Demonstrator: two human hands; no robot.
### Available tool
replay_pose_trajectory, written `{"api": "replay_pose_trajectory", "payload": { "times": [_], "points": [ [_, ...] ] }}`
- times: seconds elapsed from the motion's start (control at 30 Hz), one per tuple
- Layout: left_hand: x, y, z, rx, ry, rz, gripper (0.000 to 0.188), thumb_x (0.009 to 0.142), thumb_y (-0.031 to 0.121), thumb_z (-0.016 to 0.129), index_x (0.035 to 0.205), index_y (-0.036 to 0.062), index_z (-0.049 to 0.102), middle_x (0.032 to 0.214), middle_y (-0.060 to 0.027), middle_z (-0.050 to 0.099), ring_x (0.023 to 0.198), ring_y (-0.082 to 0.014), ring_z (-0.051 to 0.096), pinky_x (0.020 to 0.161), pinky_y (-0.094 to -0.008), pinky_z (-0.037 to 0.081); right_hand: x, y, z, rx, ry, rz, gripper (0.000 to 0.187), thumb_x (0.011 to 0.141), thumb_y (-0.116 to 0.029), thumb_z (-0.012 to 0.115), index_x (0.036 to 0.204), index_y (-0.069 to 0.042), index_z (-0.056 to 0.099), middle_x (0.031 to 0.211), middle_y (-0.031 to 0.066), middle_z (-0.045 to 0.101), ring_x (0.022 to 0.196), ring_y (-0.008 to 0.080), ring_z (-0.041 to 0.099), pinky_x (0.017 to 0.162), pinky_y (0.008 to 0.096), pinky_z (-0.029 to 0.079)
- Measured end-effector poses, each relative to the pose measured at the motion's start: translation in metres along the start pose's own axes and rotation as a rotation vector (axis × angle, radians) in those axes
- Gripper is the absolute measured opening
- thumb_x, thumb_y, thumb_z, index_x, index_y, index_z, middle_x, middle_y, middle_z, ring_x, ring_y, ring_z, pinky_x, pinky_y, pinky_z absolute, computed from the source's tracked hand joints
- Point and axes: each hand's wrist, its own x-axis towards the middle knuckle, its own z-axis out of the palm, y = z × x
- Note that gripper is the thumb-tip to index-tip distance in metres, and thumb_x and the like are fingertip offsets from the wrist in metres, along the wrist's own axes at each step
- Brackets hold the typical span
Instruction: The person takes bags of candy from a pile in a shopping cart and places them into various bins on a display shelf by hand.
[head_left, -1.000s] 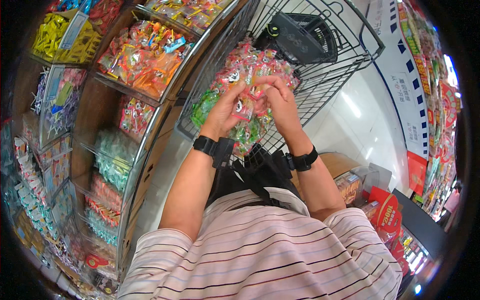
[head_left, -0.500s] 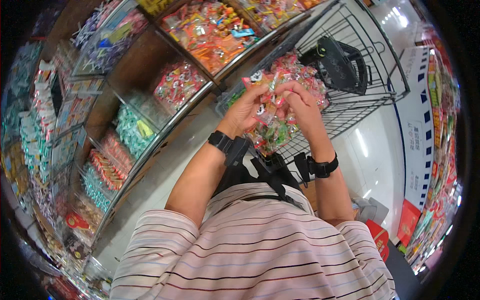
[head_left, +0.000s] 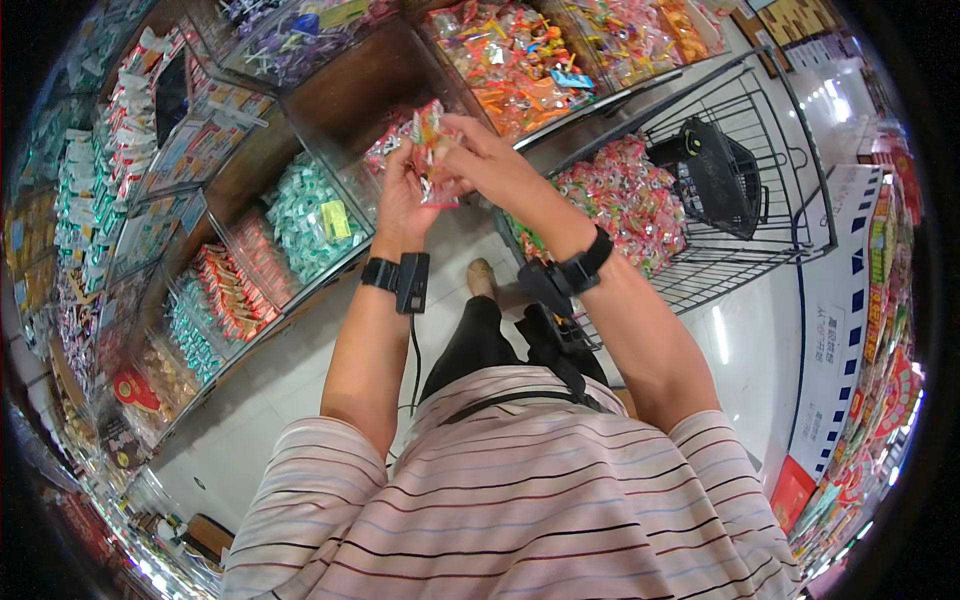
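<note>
Both of my hands are raised over the front edge of the shelf bins. Between them are clear-and-red wrapped candies (head_left: 427, 145); the wrappers overlap, so I cannot tell how many. The fingers of my left hand (head_left: 402, 205) close on them from the near left side. My right hand (head_left: 490, 165) reaches across from the right, its fingers bent around the same wrappers. Just behind the hands, a bin (head_left: 352, 85) with brown inner walls has similar red packets low inside, partly hidden by my fingers. A heap of red-and-pink wrapped candies (head_left: 625, 195) lies in the shopping cart.
The wire shopping cart (head_left: 745, 255) stands to my right, with a black holder (head_left: 718, 165) in it. Bins of teal-wrapped sweets (head_left: 303, 215) and orange-red sweets (head_left: 232, 290) line the left. Mixed candies (head_left: 510, 65) fill a bin ahead. My shoe (head_left: 482, 278) is on the pale tiled floor.
My hands have moved left from above the cart to the bin, with wrapped candies between them. The view has shifted, and the heap in the cart is now uncovered.
</note>
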Motion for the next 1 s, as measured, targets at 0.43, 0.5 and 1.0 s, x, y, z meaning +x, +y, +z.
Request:
{"api": "replay_pose_trajectory", "payload": {
  "times": [0.43,0.5,1.0],
  "points": [
    [0.050,0.051,-0.051,-0.052,0.375,0.286,0.054,0.099,0.037,0.054,0.129,-0.0070,0.043,0.127,-0.0245,0.051,0.123,-0.0378,0.052,0.102,-0.0516,0.051,-0.019,0.006,0.004,0.022,0.004,0.203,0.055,0.098,-0.027,0.060,0.143,-0.001,0.041,0.122,0.0156,0.059,0.095,0.0222,0.067,0.078,0.0333,0.057],
    [0.041,0.043,-0.039,0.034,0.446,0.297,0.049,0.099,0.034,0.056,0.126,-0.0060,0.047,0.122,-0.0226,0.055,0.120,-0.0356,0.056,0.099,-0.0495,0.054,-0.038,0.018,-0.017,0.120,0.041,0.283,0.041,0.098,-0.027,0.058,0.130,-0.001,0.052,0.106,0.0112,0.064,0.089,0.0194,0.068,0.072,0.0321,0.057],
    [0.000,-0.123,0.027,0.948,0.081,-0.177,0.027,0.101,0.026,0.058,0.115,0.0040,0.061,0.096,-0.0047,0.066,0.081,-0.0114,0.064,0.069,-0.0270,0.052,-0.178,0.155,-0.155,0.346,0.573,0.549,0.023,0.095,-0.021,0.061,0.104,0.000,0.061,0.089,0.0107,0.067,0.073,0.0191,0.069,0.061,0.0345,0.060]
  ]
}}
